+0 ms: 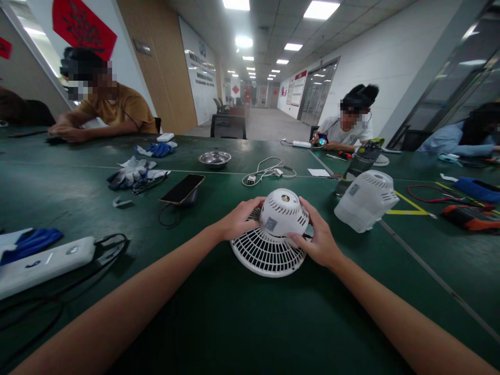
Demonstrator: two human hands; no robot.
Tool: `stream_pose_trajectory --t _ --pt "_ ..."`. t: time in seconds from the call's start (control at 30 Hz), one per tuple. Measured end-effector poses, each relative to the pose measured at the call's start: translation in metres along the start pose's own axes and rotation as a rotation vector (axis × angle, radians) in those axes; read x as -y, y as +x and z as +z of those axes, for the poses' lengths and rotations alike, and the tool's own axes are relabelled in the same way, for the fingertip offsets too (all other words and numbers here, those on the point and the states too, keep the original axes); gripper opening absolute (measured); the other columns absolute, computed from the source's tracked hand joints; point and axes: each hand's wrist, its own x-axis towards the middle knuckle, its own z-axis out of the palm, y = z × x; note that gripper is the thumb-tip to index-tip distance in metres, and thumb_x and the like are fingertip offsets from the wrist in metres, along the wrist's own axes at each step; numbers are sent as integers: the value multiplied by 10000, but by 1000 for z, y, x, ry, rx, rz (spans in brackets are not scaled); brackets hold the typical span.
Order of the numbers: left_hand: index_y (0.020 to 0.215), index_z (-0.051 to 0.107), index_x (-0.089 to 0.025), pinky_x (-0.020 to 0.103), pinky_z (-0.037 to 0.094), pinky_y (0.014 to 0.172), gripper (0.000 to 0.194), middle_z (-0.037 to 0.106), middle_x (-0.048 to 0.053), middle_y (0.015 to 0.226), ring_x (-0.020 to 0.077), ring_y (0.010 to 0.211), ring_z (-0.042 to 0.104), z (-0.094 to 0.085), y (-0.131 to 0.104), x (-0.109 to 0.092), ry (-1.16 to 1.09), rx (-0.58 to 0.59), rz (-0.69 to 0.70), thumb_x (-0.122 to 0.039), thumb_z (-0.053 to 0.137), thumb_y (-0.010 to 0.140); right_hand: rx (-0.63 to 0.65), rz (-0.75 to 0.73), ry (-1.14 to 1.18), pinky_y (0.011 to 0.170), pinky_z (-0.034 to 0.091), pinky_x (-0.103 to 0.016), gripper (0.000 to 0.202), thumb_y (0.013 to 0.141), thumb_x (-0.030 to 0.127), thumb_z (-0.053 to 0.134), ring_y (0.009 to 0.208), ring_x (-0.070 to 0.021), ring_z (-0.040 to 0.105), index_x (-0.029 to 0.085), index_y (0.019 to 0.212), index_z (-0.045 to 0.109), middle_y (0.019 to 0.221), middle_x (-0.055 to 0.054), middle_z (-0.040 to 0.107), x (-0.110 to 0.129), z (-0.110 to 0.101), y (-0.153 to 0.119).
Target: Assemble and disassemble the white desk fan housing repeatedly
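A white fan head [279,219] rests grille-down on the green table in front of me, its rounded motor housing on top. My left hand [242,217] grips the housing from the left, fingers reaching behind it. From the right, my right hand [318,237] holds the same housing, with the thumb on the near side and the fingers along its flank. The slatted round grille [269,255] spreads out below both hands. Beside my right hand stands a white plastic housing [367,200] with slots along its right side.
A phone [183,188], gloves [130,173] and a metal bowl [214,159] lie to the left and ahead. Beyond the fan is a coiled white cable [269,172]. A bottle [357,164] and an orange-black meter [471,217] are at right. Several people sit around the table.
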Motion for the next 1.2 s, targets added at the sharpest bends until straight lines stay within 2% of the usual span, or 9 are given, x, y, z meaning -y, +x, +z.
stream_pose_trajectory --t 0.1,0.2,0.33,0.43,0.63,0.87,1.2 --pt "1389 592 -229 572 299 1161 685 620 154 1409 396 1277 530 2 -1 -1 53 -9 -3 -400 803 759 17 -34 -8 1089 442 -654 899 853 468 727 1304 -394 544 378 1610 251 1538 -118 486 -1 -3 -1" --pt "1359 615 -209 587 316 1137 781 650 163 1336 402 1217 544 5 1 0 151 -12 9 -467 879 670 37 -40 -2 1113 425 -661 913 854 477 725 1336 -394 535 378 1618 235 1577 -110 462 -1 -5 -1" --pt "1310 637 -200 551 390 1065 734 665 158 1258 367 1138 573 6 3 0 270 -2 47 -537 853 695 65 -17 9 1140 406 -667 945 841 476 753 1385 -391 515 389 1623 229 1626 -83 421 1 -7 -1" --pt "1309 627 -189 525 427 1021 740 654 168 1252 356 1128 580 4 3 -2 292 45 78 -547 846 700 85 -16 24 1150 401 -665 969 817 470 786 1397 -389 513 377 1620 253 1613 -81 446 4 -8 -1" --pt "1282 658 -211 560 394 1065 708 649 155 1258 372 1169 564 4 4 -6 287 90 116 -522 854 677 109 -14 43 1150 420 -639 978 807 457 795 1391 -388 525 372 1621 259 1608 -77 455 10 -10 -2" --pt "1236 705 -221 569 410 1034 590 656 151 1236 361 1105 582 5 4 -4 351 82 101 -530 799 742 108 80 87 1112 444 -677 1026 784 450 820 1376 -404 529 393 1620 230 1611 -90 443 14 -7 1" --pt "1245 698 -218 583 353 1097 618 653 160 1276 380 1177 559 4 3 -2 282 71 67 -516 827 719 108 79 52 1105 449 -683 1016 797 454 809 1380 -413 521 373 1623 222 1606 -114 442 19 -5 1"
